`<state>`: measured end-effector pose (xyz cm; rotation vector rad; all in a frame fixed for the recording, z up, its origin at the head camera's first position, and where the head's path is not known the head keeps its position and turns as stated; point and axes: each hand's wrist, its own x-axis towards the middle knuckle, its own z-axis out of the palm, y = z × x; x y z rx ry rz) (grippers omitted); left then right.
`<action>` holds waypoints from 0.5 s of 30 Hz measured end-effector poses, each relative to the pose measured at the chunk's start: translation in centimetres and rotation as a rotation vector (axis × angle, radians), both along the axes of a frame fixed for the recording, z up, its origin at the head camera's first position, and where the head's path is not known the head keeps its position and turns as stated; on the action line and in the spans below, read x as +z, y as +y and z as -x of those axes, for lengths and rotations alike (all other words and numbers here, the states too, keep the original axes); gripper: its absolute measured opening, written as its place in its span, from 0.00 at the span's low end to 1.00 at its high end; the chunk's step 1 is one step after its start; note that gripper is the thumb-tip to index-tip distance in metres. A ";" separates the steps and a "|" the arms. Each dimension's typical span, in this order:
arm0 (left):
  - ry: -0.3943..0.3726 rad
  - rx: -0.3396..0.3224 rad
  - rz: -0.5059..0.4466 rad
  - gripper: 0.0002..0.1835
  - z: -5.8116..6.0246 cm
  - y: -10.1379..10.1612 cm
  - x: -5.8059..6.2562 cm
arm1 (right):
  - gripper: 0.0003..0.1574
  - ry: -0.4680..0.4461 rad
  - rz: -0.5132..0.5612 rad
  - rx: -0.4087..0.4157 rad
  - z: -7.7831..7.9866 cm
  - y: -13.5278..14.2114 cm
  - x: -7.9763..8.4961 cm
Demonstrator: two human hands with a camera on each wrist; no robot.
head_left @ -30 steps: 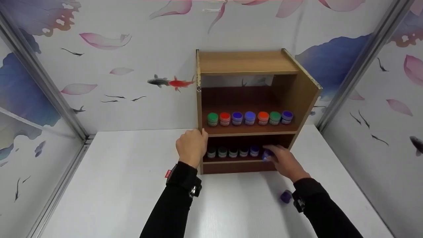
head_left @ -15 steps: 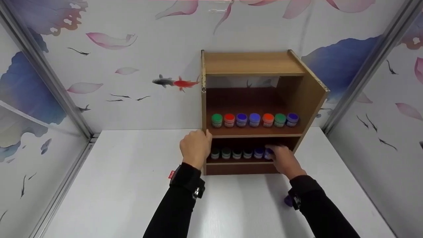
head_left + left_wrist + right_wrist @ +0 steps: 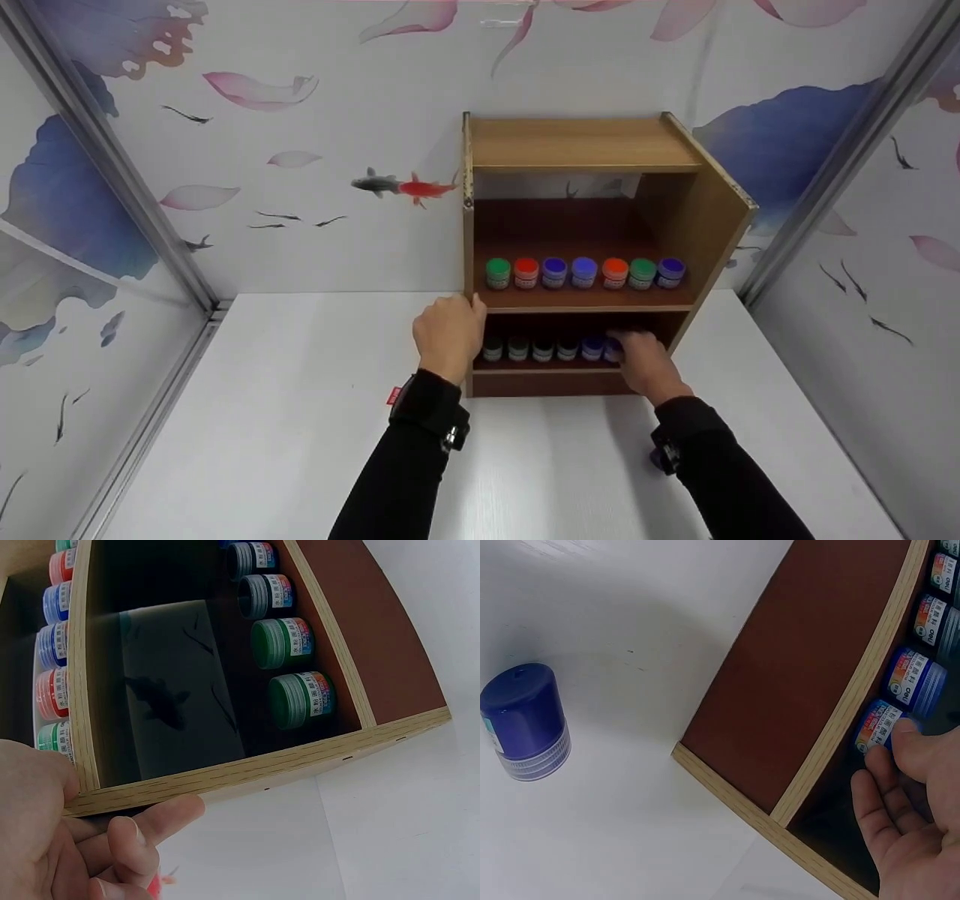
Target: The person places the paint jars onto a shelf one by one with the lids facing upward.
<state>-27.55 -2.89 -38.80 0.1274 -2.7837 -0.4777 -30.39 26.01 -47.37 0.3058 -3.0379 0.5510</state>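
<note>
A small wooden shelf unit (image 3: pixel 585 142) stands at the back of the white table. My left hand (image 3: pixel 450 337) grips the front edge of its left side panel, fingers on the outer face in the left wrist view. Inside the lower compartment my right hand (image 3: pixel 649 367) pinches a blue paint jar (image 3: pixel 877 724) between thumb and fingers, at the right end of a row. That jar sits close to another blue jar (image 3: pixel 913 681). A loose dark blue jar (image 3: pixel 525 716) rests on the table, lid end down, partly hidden by my right wrist in the head view.
On the upper shelf (image 3: pixel 585 300) stands a row of jars with green, red, blue and orange lids. Green jars (image 3: pixel 300 700) and darker ones fill the left of the lower row. Patterned white walls enclose the table (image 3: pixel 337 435) behind and at both sides.
My right hand has moved the blue jar left and inward, from tilted at the shelf's front to the row's end. The left hand keeps its grip. The head view has shifted slightly.
</note>
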 end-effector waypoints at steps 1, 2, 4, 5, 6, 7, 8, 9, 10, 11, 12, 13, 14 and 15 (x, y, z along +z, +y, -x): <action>0.001 0.000 0.001 0.28 0.0 0.0 0.0 | 0.28 -0.002 -0.002 -0.003 0.0 0.0 0.0; 0.000 -0.001 0.002 0.28 0.0 0.0 0.0 | 0.28 -0.001 -0.005 -0.005 0.0 0.0 0.1; -0.003 -0.001 0.003 0.28 0.0 0.0 0.0 | 0.30 0.001 -0.012 -0.005 0.0 0.0 0.1; -0.005 -0.001 0.002 0.28 0.0 0.0 0.0 | 0.30 0.003 -0.014 -0.006 0.0 0.0 0.1; -0.005 -0.002 0.000 0.28 0.0 0.0 0.0 | 0.30 0.003 -0.015 -0.008 0.0 0.0 0.1; -0.006 -0.002 0.000 0.28 0.0 0.0 0.0 | 0.31 0.004 -0.015 -0.007 0.0 0.1 0.0; -0.005 -0.001 0.001 0.28 0.0 0.0 0.0 | 0.31 0.007 -0.016 -0.006 0.0 0.1 0.0; -0.004 -0.001 0.003 0.29 0.0 0.0 0.0 | 0.32 0.007 -0.016 -0.004 0.0 0.1 0.0; -0.001 0.000 0.003 0.29 0.0 0.0 0.1 | 0.33 0.010 -0.015 -0.004 0.0 0.2 0.0; 0.000 0.000 0.005 0.28 0.0 0.0 0.1 | 0.33 0.013 -0.017 -0.003 0.1 0.2 -0.1; 0.001 0.000 0.006 0.28 -0.1 0.0 0.1 | 0.34 0.014 -0.017 -0.002 0.1 0.2 -0.1; 0.002 0.000 0.006 0.28 -0.1 0.0 0.1 | 0.34 0.016 -0.017 -0.002 0.1 0.2 -0.1; 0.004 0.000 0.006 0.28 -0.1 0.0 0.1 | 0.35 0.015 -0.016 -0.003 0.1 0.2 -0.1; 0.008 -0.002 0.004 0.28 -0.1 0.0 0.1 | 0.35 0.013 -0.016 -0.004 0.1 0.2 -0.1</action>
